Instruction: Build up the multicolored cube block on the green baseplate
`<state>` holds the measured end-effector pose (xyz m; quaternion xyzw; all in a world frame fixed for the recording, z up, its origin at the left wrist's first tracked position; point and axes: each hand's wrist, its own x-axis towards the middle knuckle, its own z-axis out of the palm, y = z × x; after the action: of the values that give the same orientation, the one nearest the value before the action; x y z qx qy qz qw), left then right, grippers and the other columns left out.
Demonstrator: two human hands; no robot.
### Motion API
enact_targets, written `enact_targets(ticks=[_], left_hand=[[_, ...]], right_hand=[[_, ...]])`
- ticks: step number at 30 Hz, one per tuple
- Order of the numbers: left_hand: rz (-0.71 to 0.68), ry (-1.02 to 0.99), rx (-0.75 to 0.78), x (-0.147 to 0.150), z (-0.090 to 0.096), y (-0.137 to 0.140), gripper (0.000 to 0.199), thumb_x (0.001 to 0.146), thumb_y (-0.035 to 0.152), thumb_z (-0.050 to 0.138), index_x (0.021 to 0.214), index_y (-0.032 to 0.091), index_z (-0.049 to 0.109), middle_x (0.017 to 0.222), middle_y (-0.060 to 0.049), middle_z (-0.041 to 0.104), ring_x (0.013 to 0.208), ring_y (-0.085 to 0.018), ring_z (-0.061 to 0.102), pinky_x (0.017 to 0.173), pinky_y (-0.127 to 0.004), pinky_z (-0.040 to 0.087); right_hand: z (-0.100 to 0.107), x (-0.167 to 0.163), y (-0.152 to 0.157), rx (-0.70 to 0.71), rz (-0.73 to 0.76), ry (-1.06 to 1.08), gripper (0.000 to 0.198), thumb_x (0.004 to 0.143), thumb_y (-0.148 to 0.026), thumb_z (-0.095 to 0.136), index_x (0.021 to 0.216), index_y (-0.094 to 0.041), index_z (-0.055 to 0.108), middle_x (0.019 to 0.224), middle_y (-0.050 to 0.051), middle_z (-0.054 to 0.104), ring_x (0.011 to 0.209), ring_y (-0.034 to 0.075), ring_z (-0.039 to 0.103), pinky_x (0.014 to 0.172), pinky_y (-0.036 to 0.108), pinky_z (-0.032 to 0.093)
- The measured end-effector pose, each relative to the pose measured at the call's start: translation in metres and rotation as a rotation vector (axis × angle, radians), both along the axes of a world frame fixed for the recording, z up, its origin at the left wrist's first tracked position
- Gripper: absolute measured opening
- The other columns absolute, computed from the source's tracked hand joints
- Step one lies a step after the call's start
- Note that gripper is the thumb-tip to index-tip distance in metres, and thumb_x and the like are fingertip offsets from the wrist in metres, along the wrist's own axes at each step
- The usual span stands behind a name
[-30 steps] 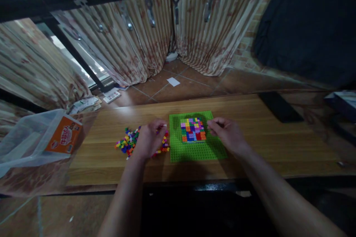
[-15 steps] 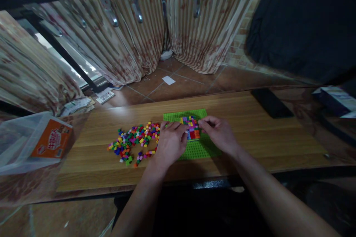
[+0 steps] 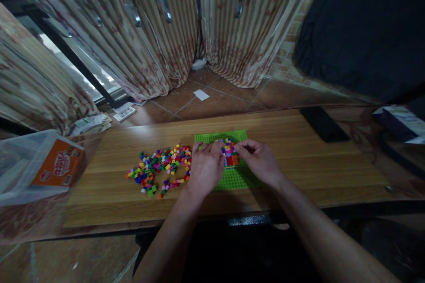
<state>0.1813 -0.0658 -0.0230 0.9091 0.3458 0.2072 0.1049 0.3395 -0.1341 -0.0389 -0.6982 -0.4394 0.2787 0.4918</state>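
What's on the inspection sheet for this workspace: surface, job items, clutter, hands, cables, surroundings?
Surface: wood-grain table.
Job items: green baseplate bearing a multicoloured brick patch; loose bricks scattered to its left.
Clutter: dark flat object, back right.
Hands: left hand over the patch's left part; right hand at its right edge; any held brick indiscernible.
Cables: nothing clearly identifiable.
Surroundings: curtains, clear bin with orange label, white paper on tiled floor.

Two hands (image 3: 206,166) (image 3: 262,163) — one baseplate (image 3: 232,182), one bin (image 3: 20,163)

Home (striped curtains (image 3: 175,48), tiled floor (image 3: 229,96))
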Motion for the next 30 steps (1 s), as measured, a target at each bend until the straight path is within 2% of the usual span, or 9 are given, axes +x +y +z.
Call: enact_targets(ticks=[3,8,14,30], left_hand=[[0.001,-0.016,0.005,0.001,-0.002,-0.001,0.027,0.085,0.015,0.057,0.111,0.022,0.059,0.091,-0.003,0.074,0.091,-0.022,0.066,0.103,-0.043,0.036],[0.023,-0.052,0.027,0.001,-0.005,-0.003,0.027,0.087,0.017,0.057,0.113,0.021,0.058,0.089,-0.002,0.075,0.089,-0.022,0.067,0.104,-0.043,0.035],[0.033,-0.08,0.044,0.002,-0.006,-0.005,0.028,0.087,0.016,0.056,0.115,0.019,0.058,0.091,-0.003,0.076,0.088,-0.021,0.067,0.103,-0.043,0.037],[0.048,-0.091,0.034,0.005,-0.008,-0.006,0.028,0.088,0.016,0.054,0.116,0.019,0.057,0.091,-0.004,0.075,0.09,-0.022,0.067,0.103,-0.043,0.037]], right_hand=[[-0.003,-0.006,0.002,0.025,-0.014,0.009,0.025,0.08,-0.044,0.065,0.087,-0.02,0.07,0.085,0.004,0.073,0.076,0.019,0.066,0.073,0.033,0.05],[-0.013,-0.013,0.009,0.048,-0.029,0.023,0.03,0.077,-0.04,0.068,0.1,-0.021,0.065,0.1,0.007,0.071,0.088,0.021,0.065,0.083,0.038,0.05],[-0.02,-0.016,0.013,0.078,-0.077,-0.014,0.034,0.073,-0.033,0.069,0.104,-0.022,0.062,0.103,0.007,0.069,0.093,0.022,0.063,0.086,0.041,0.049],[-0.013,-0.022,0.016,0.057,-0.142,0.038,0.037,0.066,-0.032,0.066,0.101,-0.02,0.061,0.101,0.008,0.069,0.091,0.023,0.064,0.088,0.043,0.049]])
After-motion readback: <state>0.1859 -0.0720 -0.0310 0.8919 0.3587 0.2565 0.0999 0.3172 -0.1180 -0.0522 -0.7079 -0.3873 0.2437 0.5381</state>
